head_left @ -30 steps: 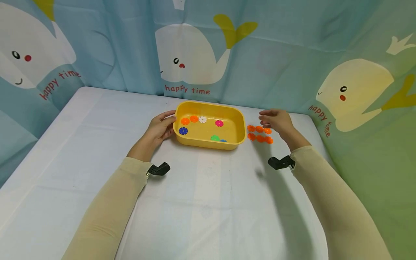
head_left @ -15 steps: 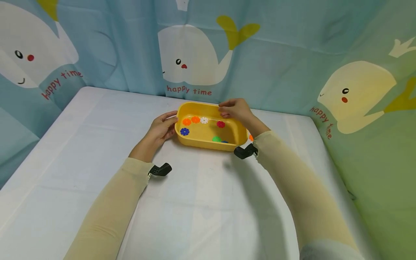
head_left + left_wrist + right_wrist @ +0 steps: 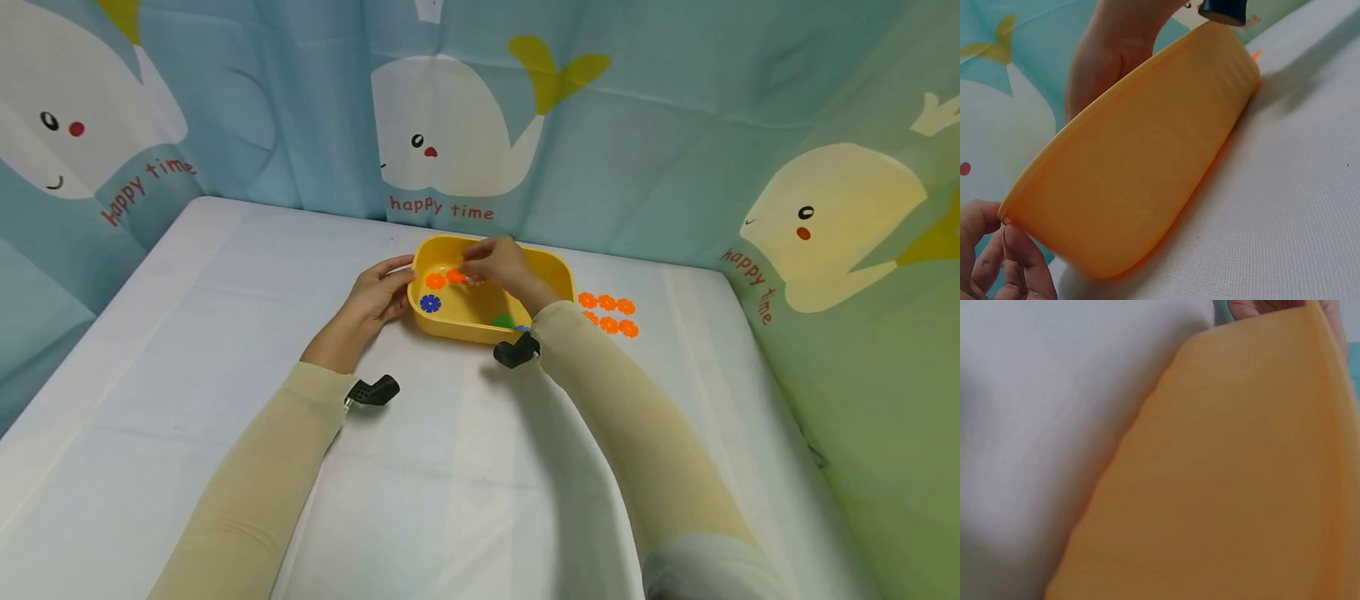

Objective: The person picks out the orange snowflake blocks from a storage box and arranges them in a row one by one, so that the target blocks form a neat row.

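Observation:
A yellow plastic basin (image 3: 465,331) sits on the table with snowflake-shaped plastic discs inside. My left hand (image 3: 377,293) pinches its left rim between thumb and fingers, as the left wrist view also shows at the rim (image 3: 1019,194). My right hand (image 3: 498,265) reaches inside the basin, fingertips at an orange disc (image 3: 455,276); whether they pinch it is hidden. Another orange disc (image 3: 436,282) and a dark blue disc (image 3: 431,303) lie to the left. A green disc (image 3: 504,321) lies near the front wall. The white disc is mostly covered by my right hand.
Right of the basin, several orange discs (image 3: 607,302) lie on the white tabletop (image 3: 450,433) in two rows. A curtain (image 3: 660,167) printed with whales hangs behind the table and along its right side.
My right hand has moved left from above the orange discs on the table, across the basin, and down to the discs inside. The left hand keeps its hold on the rim.

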Available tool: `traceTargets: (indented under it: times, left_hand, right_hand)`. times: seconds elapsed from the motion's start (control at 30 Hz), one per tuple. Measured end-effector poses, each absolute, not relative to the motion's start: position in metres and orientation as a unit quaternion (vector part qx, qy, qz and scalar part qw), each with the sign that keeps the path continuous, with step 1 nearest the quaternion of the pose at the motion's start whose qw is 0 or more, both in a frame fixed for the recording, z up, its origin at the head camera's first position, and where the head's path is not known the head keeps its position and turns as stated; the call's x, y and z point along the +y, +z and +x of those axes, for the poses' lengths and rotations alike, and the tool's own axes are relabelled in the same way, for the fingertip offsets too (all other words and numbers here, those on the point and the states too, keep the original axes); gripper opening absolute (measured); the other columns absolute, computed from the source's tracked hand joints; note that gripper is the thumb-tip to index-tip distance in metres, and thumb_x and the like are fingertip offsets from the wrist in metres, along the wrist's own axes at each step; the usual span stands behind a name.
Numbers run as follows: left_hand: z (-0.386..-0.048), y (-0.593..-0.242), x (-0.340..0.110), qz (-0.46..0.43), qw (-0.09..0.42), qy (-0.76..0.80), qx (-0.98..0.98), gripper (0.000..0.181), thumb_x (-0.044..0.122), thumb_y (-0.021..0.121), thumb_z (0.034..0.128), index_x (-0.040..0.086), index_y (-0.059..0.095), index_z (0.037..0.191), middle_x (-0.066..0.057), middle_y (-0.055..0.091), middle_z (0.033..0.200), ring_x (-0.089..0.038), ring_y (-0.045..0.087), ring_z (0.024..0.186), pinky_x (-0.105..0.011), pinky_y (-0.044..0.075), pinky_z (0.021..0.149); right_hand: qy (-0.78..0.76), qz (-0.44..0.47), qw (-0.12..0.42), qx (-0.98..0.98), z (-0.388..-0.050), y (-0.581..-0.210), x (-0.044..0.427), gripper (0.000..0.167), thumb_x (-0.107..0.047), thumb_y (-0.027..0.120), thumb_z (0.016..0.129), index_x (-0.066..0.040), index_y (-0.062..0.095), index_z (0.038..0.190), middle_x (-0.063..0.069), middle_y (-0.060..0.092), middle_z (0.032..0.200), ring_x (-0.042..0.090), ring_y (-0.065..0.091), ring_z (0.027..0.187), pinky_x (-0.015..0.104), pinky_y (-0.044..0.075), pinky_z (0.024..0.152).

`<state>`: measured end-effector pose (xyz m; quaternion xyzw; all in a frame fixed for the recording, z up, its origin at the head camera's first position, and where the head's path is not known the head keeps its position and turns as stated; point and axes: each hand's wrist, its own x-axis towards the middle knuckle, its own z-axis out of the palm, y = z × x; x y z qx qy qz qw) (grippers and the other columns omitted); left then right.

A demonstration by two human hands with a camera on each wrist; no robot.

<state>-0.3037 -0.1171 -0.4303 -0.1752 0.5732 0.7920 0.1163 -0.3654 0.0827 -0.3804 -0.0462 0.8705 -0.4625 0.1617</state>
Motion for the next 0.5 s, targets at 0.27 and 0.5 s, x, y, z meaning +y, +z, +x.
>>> traceTargets:
  times: [0.27, 0.5]
  left_hand:
    - [-0.304, -0.43, -0.117, -0.178, 0.115, 0.79, 0.575, 0.041, 0.017, 0.065, 0.0956, 0.021, 0.058, 0.135, -0.007, 0.059, 0.11, -0.007, 0.053, 0.06, -0.014, 0.049, 0.053]
    - [-0.304, -0.43, -0.117, -0.178, 0.114, 0.788, 0.579, 0.041, 0.017, 0.064, 0.0955, 0.021, 0.057, 0.136, -0.006, 0.059, 0.109, -0.007, 0.053, 0.061, -0.014, 0.049, 0.052]
  right_hand:
    - [-0.43, -0.054, 0.138, 0.891, -0.371, -0.394, 0.073, 0.029, -0.009, 0.074, 0.088, 0.0, 0.069, 0.115, 0.016, 0.07, 0.108, 0.02, 0.064, 0.08, 0.024, 0.056, 0.074]
    - [-0.404, -0.063, 0.11, 0.906, -0.373, -0.403, 0.07, 0.027, -0.007, 0.076, 0.085, -0.002, 0.07, 0.111, 0.014, 0.071, 0.105, 0.017, 0.06, 0.076, 0.022, 0.053, 0.069]
